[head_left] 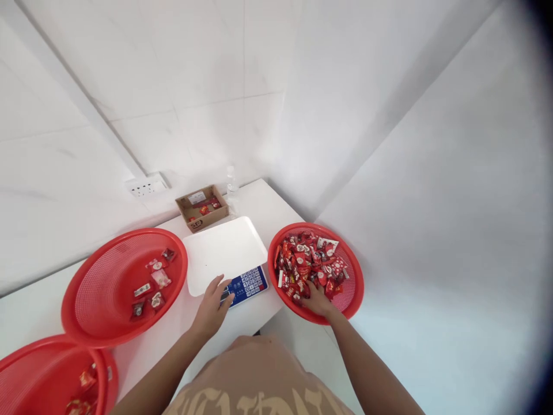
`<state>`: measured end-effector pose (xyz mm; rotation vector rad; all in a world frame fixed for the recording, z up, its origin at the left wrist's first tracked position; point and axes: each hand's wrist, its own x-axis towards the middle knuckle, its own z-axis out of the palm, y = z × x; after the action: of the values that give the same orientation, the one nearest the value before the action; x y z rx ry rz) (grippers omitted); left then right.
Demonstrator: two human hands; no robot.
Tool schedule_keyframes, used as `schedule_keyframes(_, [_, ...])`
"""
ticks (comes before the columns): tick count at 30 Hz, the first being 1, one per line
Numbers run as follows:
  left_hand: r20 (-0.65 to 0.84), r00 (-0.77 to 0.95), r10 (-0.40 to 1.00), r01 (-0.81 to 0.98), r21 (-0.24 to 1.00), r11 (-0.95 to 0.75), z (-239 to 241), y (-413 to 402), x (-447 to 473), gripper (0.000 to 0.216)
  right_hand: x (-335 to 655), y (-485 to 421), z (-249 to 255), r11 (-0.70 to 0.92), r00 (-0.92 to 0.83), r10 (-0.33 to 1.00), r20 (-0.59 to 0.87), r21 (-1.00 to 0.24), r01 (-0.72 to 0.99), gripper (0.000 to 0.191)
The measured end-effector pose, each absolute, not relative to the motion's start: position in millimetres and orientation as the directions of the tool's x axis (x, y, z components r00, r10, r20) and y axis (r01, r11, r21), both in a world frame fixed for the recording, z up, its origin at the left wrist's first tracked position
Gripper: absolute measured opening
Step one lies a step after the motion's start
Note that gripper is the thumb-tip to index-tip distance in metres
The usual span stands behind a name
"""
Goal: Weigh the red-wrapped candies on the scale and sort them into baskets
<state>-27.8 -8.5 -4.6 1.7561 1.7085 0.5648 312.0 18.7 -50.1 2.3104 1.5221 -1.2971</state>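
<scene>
A white weighing scale (224, 251) with a blue keypad (247, 284) sits on the white table. My left hand (212, 309) rests on the keypad's left end, fingers stretched out and holding nothing. To the right, a red basket (353, 271) is heaped with red wrapped candies (309, 262). My right hand (317, 300) reaches into its near side, fingers buried among the candies, so its grip is hidden.
A red basket (99, 288) left of the scale holds a few wrapped candies. Another red basket (38, 374) shows at the bottom left. A cardboard box (201, 208) and a clear bottle (232, 187) stand near the wall, below a white socket strip (146, 185).
</scene>
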Motion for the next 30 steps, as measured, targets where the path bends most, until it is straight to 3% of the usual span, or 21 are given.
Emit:
schedule_keyframes(6, [-0.125, 0.059, 0.99, 0.71, 0.702, 0.047, -5.8, -20.8, -6.2, 0.038, 317.4, 18.4, -59.4, -0.462, 0.056, 0.722, -0.69, -0.42, 0.781, 0.097])
schedule_keyframes(16, [-0.159, -0.002, 0.987, 0.702, 0.703, 0.115, 2.3, -36.5, 7.7, 0.037, 306.1, 20.3, -57.9, -0.37, 0.173, 0.781, -0.6, -0.222, 0.902, 0.063])
schedule_keyframes(24, [-0.171, 0.039, 0.984, 0.739, 0.668, 0.087, -3.4, -37.7, 0.4, 0.037, 332.7, 23.2, -48.1, -0.227, 0.059, 0.854, -0.517, -0.269, 0.936, 0.034])
schedule_keyframes(30, [-0.173, 0.045, 0.984, 0.755, 0.651, 0.08, 2.9, -22.7, 0.2, 0.036, 346.7, 37.2, -21.4, -0.283, 0.088, 0.868, -0.489, -0.341, 0.896, 0.03])
